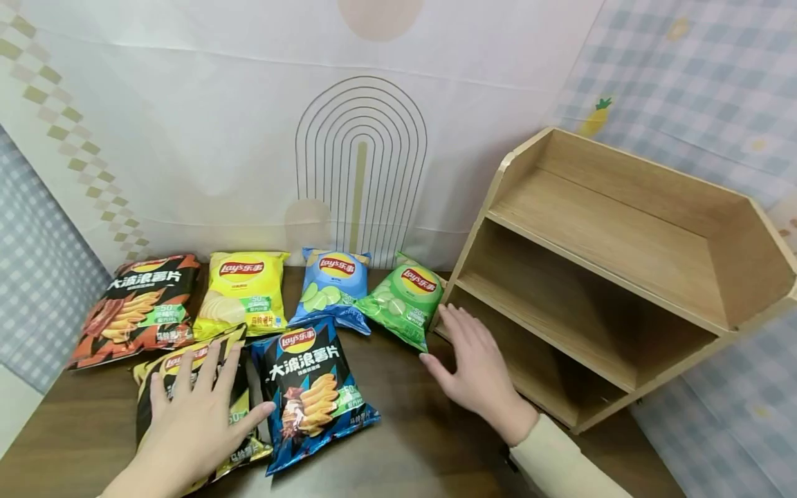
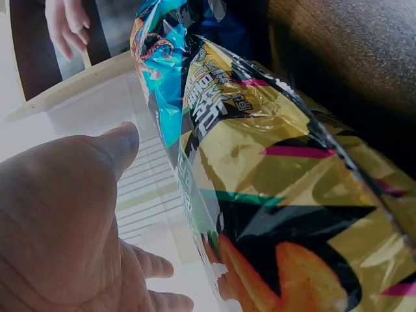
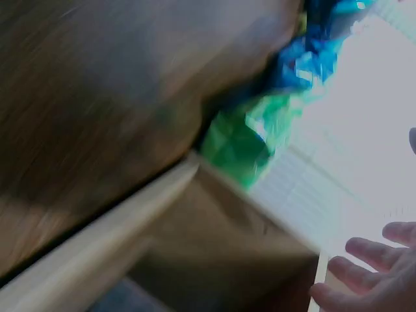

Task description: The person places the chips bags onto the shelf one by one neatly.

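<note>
My left hand (image 1: 194,418) is spread over a black and gold bag of chips (image 1: 245,449), covering much of its front. In the left wrist view this bag's gold side (image 2: 260,162) stands beside the thumb and fingers, and nothing is gripped. Just right of that hand lies a black and blue bag of chips (image 1: 314,394). My right hand (image 1: 478,366), fingers extended, hovers between a green bag of chips (image 1: 405,301) and the wooden shelf (image 1: 616,221). Its fingers hold nothing in the right wrist view, which is blurred.
Along the back wall lie a black and red chip bag (image 1: 140,308), a yellow one (image 1: 243,294) and a light blue one (image 1: 333,287). The shelf unit stands angled at the right, with an open top and two compartments below. Dark wooden tabletop (image 1: 405,443) lies in front.
</note>
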`<state>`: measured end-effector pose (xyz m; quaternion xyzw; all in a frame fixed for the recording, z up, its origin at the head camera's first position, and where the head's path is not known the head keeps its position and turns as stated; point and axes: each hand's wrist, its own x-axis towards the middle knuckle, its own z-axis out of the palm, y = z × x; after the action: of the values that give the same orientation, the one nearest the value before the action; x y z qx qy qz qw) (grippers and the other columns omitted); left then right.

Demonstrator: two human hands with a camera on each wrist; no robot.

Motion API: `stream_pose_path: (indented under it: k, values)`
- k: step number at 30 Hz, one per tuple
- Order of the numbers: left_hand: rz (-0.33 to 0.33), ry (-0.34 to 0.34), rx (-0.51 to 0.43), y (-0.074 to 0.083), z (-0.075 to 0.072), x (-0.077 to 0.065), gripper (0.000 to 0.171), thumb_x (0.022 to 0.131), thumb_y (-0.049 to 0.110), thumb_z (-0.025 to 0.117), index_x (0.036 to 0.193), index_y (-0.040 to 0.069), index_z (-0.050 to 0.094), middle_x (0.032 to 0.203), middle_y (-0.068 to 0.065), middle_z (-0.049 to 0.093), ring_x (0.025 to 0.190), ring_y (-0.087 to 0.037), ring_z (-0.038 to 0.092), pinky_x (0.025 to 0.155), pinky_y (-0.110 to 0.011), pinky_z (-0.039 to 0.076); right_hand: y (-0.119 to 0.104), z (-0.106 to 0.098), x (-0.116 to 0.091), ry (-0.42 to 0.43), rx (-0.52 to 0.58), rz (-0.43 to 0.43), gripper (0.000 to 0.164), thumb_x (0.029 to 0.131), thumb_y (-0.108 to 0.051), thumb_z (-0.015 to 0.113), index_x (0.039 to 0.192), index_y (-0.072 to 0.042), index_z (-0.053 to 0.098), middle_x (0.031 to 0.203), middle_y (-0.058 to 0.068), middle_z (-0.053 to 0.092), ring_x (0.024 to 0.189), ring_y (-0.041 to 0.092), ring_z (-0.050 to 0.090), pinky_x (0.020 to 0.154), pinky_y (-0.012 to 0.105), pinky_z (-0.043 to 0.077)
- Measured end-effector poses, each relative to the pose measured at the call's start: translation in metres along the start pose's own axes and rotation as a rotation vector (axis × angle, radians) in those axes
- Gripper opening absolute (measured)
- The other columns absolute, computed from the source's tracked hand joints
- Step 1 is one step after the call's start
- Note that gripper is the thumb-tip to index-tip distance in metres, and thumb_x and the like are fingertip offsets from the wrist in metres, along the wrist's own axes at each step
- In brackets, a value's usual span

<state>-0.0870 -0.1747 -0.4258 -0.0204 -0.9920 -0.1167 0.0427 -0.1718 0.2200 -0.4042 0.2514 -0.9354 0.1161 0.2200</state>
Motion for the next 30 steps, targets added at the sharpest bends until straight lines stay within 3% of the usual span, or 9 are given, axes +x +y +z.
stream_pose_path:
  k: [8, 12, 15, 19, 25, 30]
  values:
    - [0.072, 0.006, -0.032, 0.003, 0.003, 0.001, 0.109, 0.077, 0.086, 0.040, 0.151, 0.007, 0.028, 0.152, -0.027, 0.025, 0.136, -0.054, 0.013, 0.100, -0.074, -0.009, 0.040, -0.037, -0.020, 0.398, -0.005, -0.071, 0.072, 0.088, -0.050, 0.061, 0.137, 0.001, 0.050, 0.126, 0.019, 0.059, 0.111, 0.040, 0.056, 0.094, 0.054, 0.041]
    - [0.072, -0.015, -0.046, 0.009, 0.004, 0.000, 0.112, 0.075, 0.088, 0.040, 0.151, 0.007, 0.029, 0.152, -0.026, 0.026, 0.135, -0.054, 0.014, 0.101, -0.071, -0.011, 0.054, -0.061, -0.027, 0.652, -0.034, -0.095, 0.069, 0.087, -0.049, 0.063, 0.126, 0.007, 0.057, 0.116, 0.024, 0.063, 0.098, 0.045, 0.058, 0.093, 0.045, 0.044]
    - [0.076, 0.002, -0.046, 0.011, 0.007, 0.000, 0.114, 0.072, 0.089, 0.040, 0.150, 0.007, 0.031, 0.151, -0.026, 0.028, 0.134, -0.055, 0.016, 0.101, -0.072, -0.008, 0.060, -0.078, -0.030, 0.861, -0.045, -0.068, 0.066, 0.084, -0.048, 0.066, 0.119, 0.008, 0.060, 0.111, 0.024, 0.064, 0.094, 0.047, 0.057, 0.094, 0.039, 0.045]
    - [0.086, 0.014, -0.043, 0.013, 0.010, 0.003, 0.116, 0.070, 0.091, 0.040, 0.150, 0.008, 0.031, 0.152, -0.025, 0.025, 0.135, -0.055, 0.015, 0.101, -0.073, -0.003, 0.067, -0.094, -0.035, 1.082, -0.054, 0.001, 0.061, 0.079, -0.047, 0.069, 0.109, 0.006, 0.061, 0.106, 0.021, 0.064, 0.092, 0.047, 0.055, 0.094, 0.042, 0.043]
    - [0.113, 0.021, -0.053, 0.016, 0.017, 0.004, 0.115, 0.070, 0.090, 0.042, 0.150, 0.008, 0.031, 0.152, -0.025, 0.023, 0.135, -0.054, 0.014, 0.102, -0.072, -0.001, 0.092, -0.101, -0.048, 1.296, -0.159, 0.045, 0.053, 0.069, -0.051, 0.073, 0.094, -0.006, 0.060, 0.102, 0.016, 0.057, 0.099, 0.042, 0.047, 0.096, 0.050, 0.031]
    - [0.172, 0.031, -0.052, 0.022, 0.023, 0.004, 0.115, 0.071, 0.090, 0.042, 0.152, 0.010, 0.028, 0.154, -0.023, 0.022, 0.136, -0.051, 0.015, 0.105, -0.069, 0.000, 0.115, -0.108, -0.060, 1.358, -0.214, 0.085, 0.062, 0.064, -0.040, 0.075, 0.102, 0.002, 0.049, 0.115, 0.016, 0.040, 0.113, 0.036, 0.036, 0.104, 0.046, 0.026]
